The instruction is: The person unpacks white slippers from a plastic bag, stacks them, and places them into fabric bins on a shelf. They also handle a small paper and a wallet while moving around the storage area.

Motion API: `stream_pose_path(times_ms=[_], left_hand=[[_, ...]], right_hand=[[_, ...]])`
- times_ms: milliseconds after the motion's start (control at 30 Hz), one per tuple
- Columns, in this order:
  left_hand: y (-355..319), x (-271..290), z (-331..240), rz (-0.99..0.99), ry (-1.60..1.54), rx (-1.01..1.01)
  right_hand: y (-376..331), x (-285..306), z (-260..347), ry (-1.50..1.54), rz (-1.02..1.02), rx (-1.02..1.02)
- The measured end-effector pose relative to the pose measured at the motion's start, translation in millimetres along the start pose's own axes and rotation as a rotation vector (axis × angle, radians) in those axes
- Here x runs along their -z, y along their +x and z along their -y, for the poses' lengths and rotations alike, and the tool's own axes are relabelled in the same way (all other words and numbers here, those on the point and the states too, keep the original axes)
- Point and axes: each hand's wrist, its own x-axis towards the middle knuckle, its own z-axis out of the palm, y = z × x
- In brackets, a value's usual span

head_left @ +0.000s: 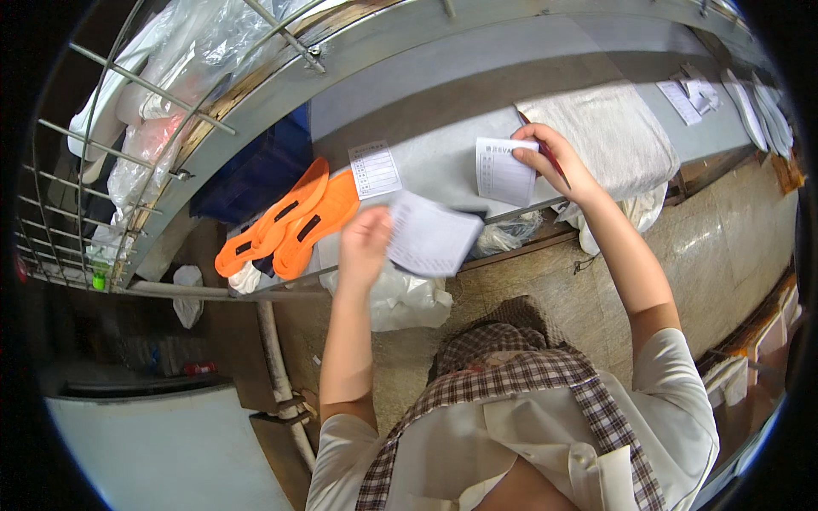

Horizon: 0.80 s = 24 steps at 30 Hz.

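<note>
My left hand is closed on the edge of a small pad of printed paper slips, held tilted in front of the bench and slightly blurred. My right hand pinches a single printed slip by its right edge, over the bench top. A dark red pen is also tucked in the right hand's fingers, slanting across them. Another printed slip lies flat on the bench, between the left hand and a pair of orange sole-shaped pieces with black strips.
The grey bench bears a folded pale cloth on the right. Farther right lie papers and white sole-shaped pieces. A blue bin and a wire rack with plastic bags stand left. A clear bag hangs below the bench.
</note>
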Motion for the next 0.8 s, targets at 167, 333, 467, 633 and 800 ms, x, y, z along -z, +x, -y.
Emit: stream_pose_path(times_ms=[167,333,467,633,800], left_hand=[[-10.8,-45.8,-31.1,0.642,0.545,-0.388],[-29.5,-138.7,-24.8,0.739,0.192,-0.424],[-42.3,-215.5,-27.5,0.937,0.139,-0.482],[-64.8,-361.5,-29.4,1.127,0.090,-0.658],[-87.6,-483.1,3.4,1.250,-0.073,-0.341]], right_hand=[[-73.4,-26.0,15.6,-0.068,0.001,0.106],[-178.3,-25.5,32.4,0.275,-0.108,-0.022],[-253.2,2.4,45.4,0.680,-0.490,-0.439],[-346.8,68.2,32.2,0.338,-0.719,-0.242],[-401.6,158.9,-2.5,0.435,-0.864,-0.402]])
